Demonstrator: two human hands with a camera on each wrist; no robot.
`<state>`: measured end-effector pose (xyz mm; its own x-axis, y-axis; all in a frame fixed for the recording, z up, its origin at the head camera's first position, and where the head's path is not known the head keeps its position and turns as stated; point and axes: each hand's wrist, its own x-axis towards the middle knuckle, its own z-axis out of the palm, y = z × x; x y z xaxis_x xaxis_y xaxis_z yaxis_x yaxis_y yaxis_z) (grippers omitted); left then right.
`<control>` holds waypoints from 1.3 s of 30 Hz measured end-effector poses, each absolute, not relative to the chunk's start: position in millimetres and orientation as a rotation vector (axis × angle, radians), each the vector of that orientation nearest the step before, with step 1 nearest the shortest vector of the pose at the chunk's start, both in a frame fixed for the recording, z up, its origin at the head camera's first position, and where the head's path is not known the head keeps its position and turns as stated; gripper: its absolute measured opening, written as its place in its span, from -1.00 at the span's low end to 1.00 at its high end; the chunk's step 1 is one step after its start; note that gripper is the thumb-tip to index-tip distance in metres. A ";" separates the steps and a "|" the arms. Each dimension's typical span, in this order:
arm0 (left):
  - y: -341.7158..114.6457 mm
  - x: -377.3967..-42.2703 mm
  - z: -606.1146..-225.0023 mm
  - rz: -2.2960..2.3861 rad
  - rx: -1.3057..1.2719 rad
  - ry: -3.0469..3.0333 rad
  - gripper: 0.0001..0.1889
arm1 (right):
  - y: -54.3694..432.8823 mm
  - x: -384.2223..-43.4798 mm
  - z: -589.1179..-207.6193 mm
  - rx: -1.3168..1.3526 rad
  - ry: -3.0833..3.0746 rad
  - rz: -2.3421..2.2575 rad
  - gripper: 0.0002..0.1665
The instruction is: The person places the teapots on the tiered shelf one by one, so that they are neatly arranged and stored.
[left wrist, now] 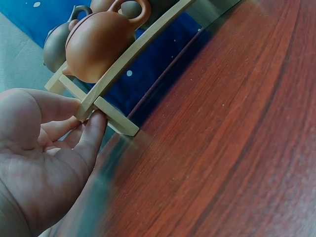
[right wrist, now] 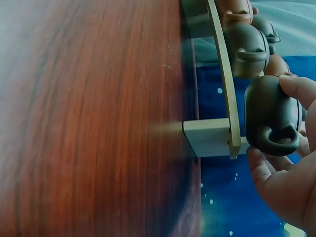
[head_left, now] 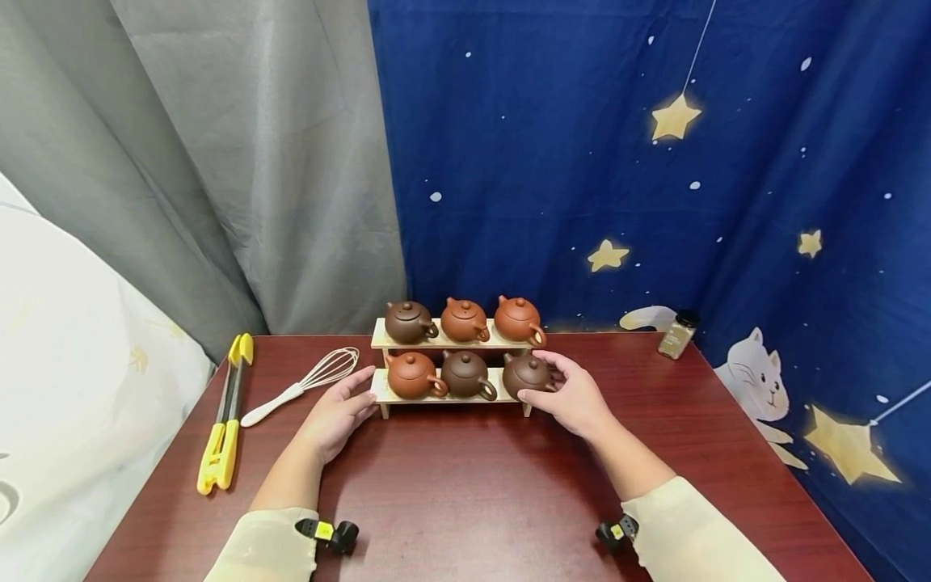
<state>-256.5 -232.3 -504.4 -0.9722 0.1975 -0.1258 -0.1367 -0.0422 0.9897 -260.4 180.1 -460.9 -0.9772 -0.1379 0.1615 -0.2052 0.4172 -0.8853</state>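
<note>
A two-tier wooden stand (head_left: 457, 398) bears several small clay teapots, some reddish-brown and some dark brown. At the left end of its lower tier, my left hand (head_left: 336, 414) pinches the board between thumb and fingers. In the left wrist view the fingertips (left wrist: 97, 118) lie by the stand's leg, under a reddish-brown teapot (left wrist: 101, 47). My right hand (head_left: 575, 396) holds the dark brown teapot (head_left: 527, 375) at the lower tier's right end, thumb on the near side. The right wrist view shows a narrow gap between this teapot (right wrist: 271, 113) and the board (right wrist: 228, 84).
Left of the stand lie a white-handled whisk (head_left: 301, 388) and yellow-and-black tongs (head_left: 224, 420) on the dark red table (head_left: 465, 493). A small black-capped jar (head_left: 678, 335) stands at the back right corner. Grey and blue curtains (head_left: 509, 162) hang behind the table.
</note>
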 end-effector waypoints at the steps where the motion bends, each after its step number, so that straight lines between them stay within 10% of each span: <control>1: -232.3 -256.4 -504.5 2.113 0.064 2.000 -0.30 | 178.0 -261.7 -461.0 0.313 -2.590 1.633 -0.12; 32: -232.1 -256.7 -504.9 2.116 0.061 1.999 -0.29 | 167.5 -267.8 -468.5 0.370 -2.681 1.416 -0.01; 39: -232.3 -253.7 -494.7 2.098 0.005 2.010 -0.25 | 183.0 -257.7 -462.6 0.454 -2.590 1.447 -0.27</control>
